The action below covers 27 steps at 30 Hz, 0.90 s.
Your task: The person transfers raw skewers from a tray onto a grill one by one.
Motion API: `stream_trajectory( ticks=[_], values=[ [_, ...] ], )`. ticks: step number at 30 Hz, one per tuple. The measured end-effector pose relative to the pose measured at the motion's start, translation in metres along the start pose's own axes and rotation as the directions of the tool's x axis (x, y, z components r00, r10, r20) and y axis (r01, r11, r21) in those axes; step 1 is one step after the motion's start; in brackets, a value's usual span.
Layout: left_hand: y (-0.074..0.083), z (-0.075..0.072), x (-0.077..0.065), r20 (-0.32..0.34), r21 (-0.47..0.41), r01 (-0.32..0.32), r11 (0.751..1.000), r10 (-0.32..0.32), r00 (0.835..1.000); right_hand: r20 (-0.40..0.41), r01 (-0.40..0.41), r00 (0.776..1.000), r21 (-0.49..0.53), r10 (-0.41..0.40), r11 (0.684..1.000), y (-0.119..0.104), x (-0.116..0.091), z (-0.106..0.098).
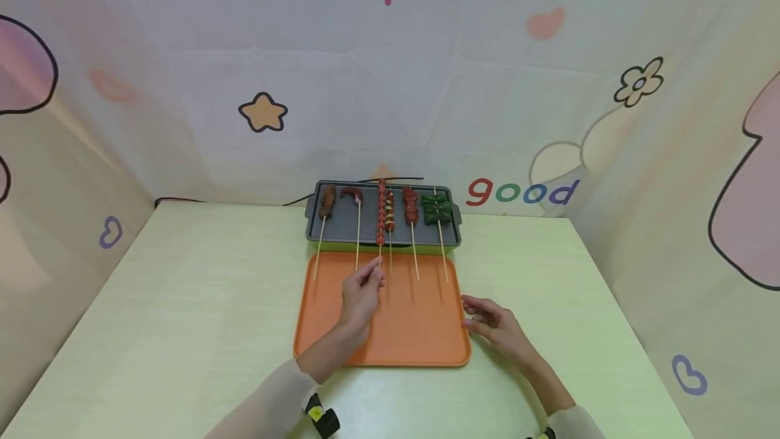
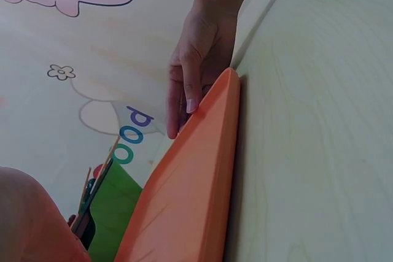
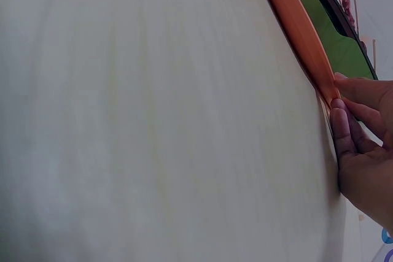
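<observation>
In the head view my left hand (image 1: 361,297) pinches the stick of a skewer of red round pieces (image 1: 381,212) between thumb and fingers. The pieces overlap the dark top of the grill (image 1: 368,222). Right beside it lies a skewer of mixed small pieces (image 1: 390,212). Below is an orange tray (image 1: 420,341), which my left forearm crosses. My right hand (image 1: 496,327) is at the tray's right edge, its fingertips touching the rim. The right wrist view shows these fingers (image 3: 362,93) against the orange rim, with the thumb close beside them.
On the grill lie a brown meat skewer (image 1: 328,202), a curled dark-red skewer (image 1: 352,194), a red meat skewer (image 1: 411,205) and a green leafy skewer (image 1: 437,208); sticks jut over the tray. A black cable (image 1: 179,200) runs along the table's back edge by a printed curtain (image 1: 329,73).
</observation>
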State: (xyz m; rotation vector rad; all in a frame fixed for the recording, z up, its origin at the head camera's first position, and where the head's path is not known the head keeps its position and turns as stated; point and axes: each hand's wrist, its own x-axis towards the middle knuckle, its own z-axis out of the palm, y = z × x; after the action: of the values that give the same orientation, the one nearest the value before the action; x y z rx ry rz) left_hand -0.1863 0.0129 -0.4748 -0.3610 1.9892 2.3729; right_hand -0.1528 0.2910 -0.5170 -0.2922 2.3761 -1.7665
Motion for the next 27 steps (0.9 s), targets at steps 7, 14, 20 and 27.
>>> stream_trajectory(
  ticks=[7,14,20,27],
  values=[
    [0.0018,0.0001,-0.0002,-0.009,0.002,0.003,1.0,-0.003,1.0,0.01,0.001,1.0,0.009,-0.001,1.0,0.0042,0.0014,0.001],
    [0.0006,-0.0025,-0.0023,0.016,0.0,0.001,1.0,-0.001,1.0,0.012,-0.01,1.0,0.009,0.01,1.0,0.0026,0.001,-0.0007],
    [-0.0002,-0.0035,-0.0034,0.053,-0.052,0.013,0.999,-0.011,0.999,0.008,-0.002,1.0,0.005,0.002,1.0,0.0004,0.0,-0.0007],
    [0.0024,-0.0029,-0.0052,0.033,-0.103,0.012,0.995,-0.009,0.999,-0.001,0.016,1.0,-0.003,-0.016,1.0,-0.0009,-0.0002,0.0002]
  ],
)
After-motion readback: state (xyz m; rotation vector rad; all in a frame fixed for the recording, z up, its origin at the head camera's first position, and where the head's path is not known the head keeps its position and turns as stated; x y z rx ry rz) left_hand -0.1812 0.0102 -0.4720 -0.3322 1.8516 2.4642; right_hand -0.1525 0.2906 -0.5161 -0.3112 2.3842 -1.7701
